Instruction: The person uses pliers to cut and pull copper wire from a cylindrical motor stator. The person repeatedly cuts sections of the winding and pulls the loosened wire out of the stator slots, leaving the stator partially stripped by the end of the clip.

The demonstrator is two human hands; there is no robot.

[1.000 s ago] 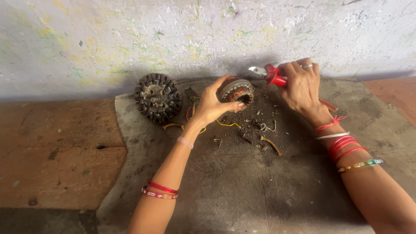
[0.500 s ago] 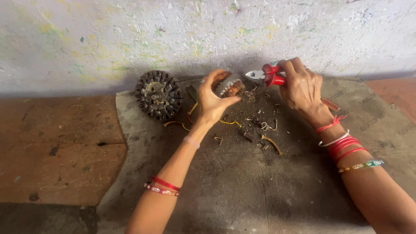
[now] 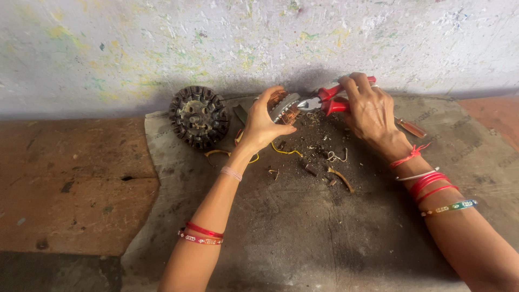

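My left hand (image 3: 263, 125) grips a round motor stator wound with copper wire (image 3: 283, 105), tilted up on edge above a grey mat (image 3: 303, 232). My right hand (image 3: 369, 110) holds red-handled pliers (image 3: 330, 99), whose metal jaws touch the stator's right side. Both wrists wear red and coloured bangles. A second, dark stator (image 3: 199, 117) lies flat on the mat to the left of my left hand.
Bits of cut wire, yellow sleeving and debris (image 3: 319, 162) are scattered on the mat below the hands. A brown-handled tool (image 3: 411, 127) lies behind my right wrist. A paint-flecked white wall (image 3: 216, 43) rises just behind. Reddish floor (image 3: 65, 184) lies to the left.
My left hand has lifted and tipped the copper-wound stator up on edge. The pliers have closed in from the right until their jaws meet the stator.
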